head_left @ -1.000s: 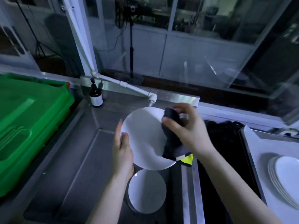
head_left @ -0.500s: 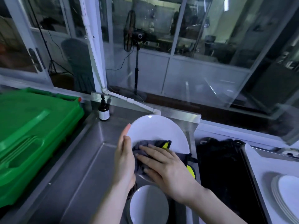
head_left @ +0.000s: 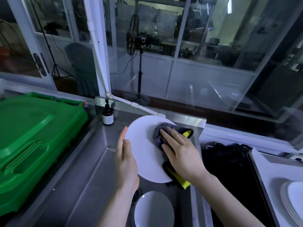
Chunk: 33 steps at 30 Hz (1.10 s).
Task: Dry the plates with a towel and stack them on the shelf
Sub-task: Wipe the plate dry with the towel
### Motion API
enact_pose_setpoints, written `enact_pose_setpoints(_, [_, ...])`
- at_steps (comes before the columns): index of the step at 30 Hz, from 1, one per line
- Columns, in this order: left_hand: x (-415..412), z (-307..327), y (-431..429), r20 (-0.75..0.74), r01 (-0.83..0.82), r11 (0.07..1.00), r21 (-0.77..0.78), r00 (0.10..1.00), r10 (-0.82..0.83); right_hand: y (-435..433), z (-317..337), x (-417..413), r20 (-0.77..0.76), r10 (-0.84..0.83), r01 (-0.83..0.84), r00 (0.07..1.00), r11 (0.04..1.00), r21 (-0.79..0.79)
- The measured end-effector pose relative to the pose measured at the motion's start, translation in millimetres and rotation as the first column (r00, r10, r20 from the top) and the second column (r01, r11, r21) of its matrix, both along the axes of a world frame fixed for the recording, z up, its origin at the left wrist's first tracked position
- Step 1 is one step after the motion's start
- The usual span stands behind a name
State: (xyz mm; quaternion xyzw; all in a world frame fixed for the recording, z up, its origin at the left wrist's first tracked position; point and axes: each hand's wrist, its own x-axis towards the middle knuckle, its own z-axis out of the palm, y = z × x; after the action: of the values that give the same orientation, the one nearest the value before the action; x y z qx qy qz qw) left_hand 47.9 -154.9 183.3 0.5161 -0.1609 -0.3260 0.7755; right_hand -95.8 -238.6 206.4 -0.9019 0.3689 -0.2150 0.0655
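The round white ceramic plate (head_left: 144, 149), held tilted above the steel sink (head_left: 73, 177), looks rigid, breakable and probably slick while wet, so its rim seems the safest hold. The left hand (head_left: 126, 161) pinches the left rim. The right hand (head_left: 180, 151), fingers straight, presses the grey yellow-edged towel (head_left: 159, 133) against the plate's face.

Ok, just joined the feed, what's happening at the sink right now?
A person is drying a round white plate over the stainless steel sink. The left hand grips the plate by its left rim, while the right hand presses a grey towel with yellow trim flat against its face. A second white plate lies in the sink below, not yet picked up. At far right, a stack of white plates sits on a pale surface.
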Motion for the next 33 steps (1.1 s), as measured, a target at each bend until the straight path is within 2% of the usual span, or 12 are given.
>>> enact_pose_setpoints(4, [0.2, -0.5, -4.8, -0.006, -0.02, 1.0, 0.014, 1.0, 0.02, 38.0, -12.4, -2.5, 0.047, 0.212, -0.214, 0.976, 0.975, 0.057])
enact_pose_setpoints(7, [-2.9, 3.2, -10.4, 0.033, 0.042, 0.999, 0.006, 0.999, -0.043, 42.9, -12.9, 13.2, 0.036, 0.317, -0.318, 0.948, 0.946, 0.057])
enact_pose_setpoints(9, [-5.2, 2.6, -12.4, 0.078, 0.047, 0.999, 0.001, 0.996, -0.047, 28.5, -7.5, 26.2, 0.082, 0.269, -0.275, 0.96, 0.958, 0.079])
enact_pose_setpoints(11, [-9.9, 0.2, -11.3, 0.122, 0.039, 0.999, -0.002, 0.992, -0.038, 8.5, -1.0, 38.2, 0.13, 0.127, -0.143, 0.983, 0.983, 0.116])
enact_pose_setpoints(13, [-13.9, -1.1, -10.5, 0.139, 0.041, 0.999, 0.005, 0.989, -0.041, -5.7, 4.8, 48.1, 0.114, -0.003, -0.013, 0.993, 0.99, 0.137])
enact_pose_setpoints(14, [-13.7, -0.5, -11.2, 0.137, 0.043, 0.999, 0.002, 0.99, -0.043, -7.2, 5.6, 51.0, 0.098, -0.004, -0.008, 0.995, 0.993, 0.118])
enact_pose_setpoints(18, [-1.0, 7.5, -17.2, 0.112, 0.03, 0.999, -0.021, 0.993, -0.027, 15.3, 1.5, 43.2, 0.086, 0.26, -0.266, 0.962, 0.961, 0.07])
enact_pose_setpoints(22, [7.3, 8.2, -15.8, 0.124, 0.03, 0.999, -0.044, 0.992, -0.024, 38.1, -11.3, 23.1, 0.142, 0.353, -0.371, 0.925, 0.919, 0.137])
enact_pose_setpoints(26, [3.3, 6.9, -14.2, 0.153, 0.071, 0.997, -0.03, 0.986, -0.065, 35.5, -13.9, 24.7, 0.178, 0.299, -0.319, 0.937, 0.943, 0.097])
enact_pose_setpoints(30, [-1.2, 7.0, -8.3, 0.235, 0.026, 1.0, 0.007, 0.972, -0.027, 7.9, -2.7, 45.1, 0.185, 0.179, -0.201, 0.966, 0.974, 0.107])
enact_pose_setpoints(33, [1.3, 8.3, -3.8, 0.135, -0.037, 0.999, 0.014, 0.99, 0.034, -23.7, 5.1, 43.5, 0.123, 0.014, -0.024, 0.992, 0.996, 0.082])
